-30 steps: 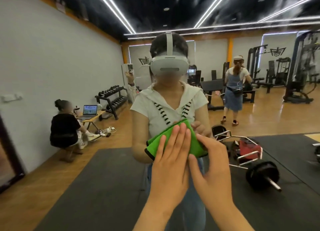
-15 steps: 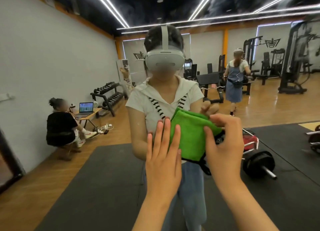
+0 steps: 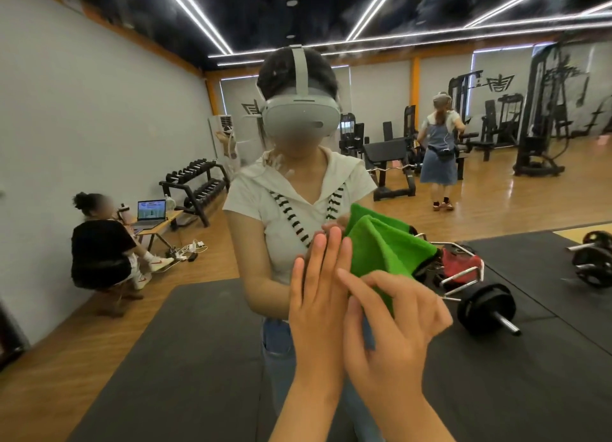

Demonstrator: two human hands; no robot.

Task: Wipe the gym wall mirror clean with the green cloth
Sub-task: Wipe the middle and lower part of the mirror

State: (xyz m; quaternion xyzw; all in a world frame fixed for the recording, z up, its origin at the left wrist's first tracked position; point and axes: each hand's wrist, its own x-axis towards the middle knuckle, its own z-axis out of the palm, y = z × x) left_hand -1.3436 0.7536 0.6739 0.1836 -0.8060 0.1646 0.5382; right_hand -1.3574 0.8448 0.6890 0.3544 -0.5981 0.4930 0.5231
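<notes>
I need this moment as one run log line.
left hand: open, fingers straight | right hand: grips bunched green cloth | mirror: cloth held up before it

Gym hall, contents:
- Wall [image 3: 82,110]: plain white, orange band [image 3: 132,37] along the top.
- Ceiling [image 3: 298,11]: black, crossed by white light strips [image 3: 195,15].
- Floor [image 3: 530,203]: glossy wood, partly covered by black mats [image 3: 165,359].
- Dumbbell rack [image 3: 198,183]: 2 tiers, against the wall.
- Low table [image 3: 169,218] carrying 1 open laptop [image 3: 151,211]; 1 person in black [image 3: 99,253] crouches beside it.
- Standing air conditioner [image 3: 225,137], white.
- Padded bench [image 3: 385,152] and cable machine [image 3: 543,117], black.
- Barbell [image 3: 486,309] lying on a mat.
- 1 person in a blue dress [image 3: 438,157], standing.
</notes>
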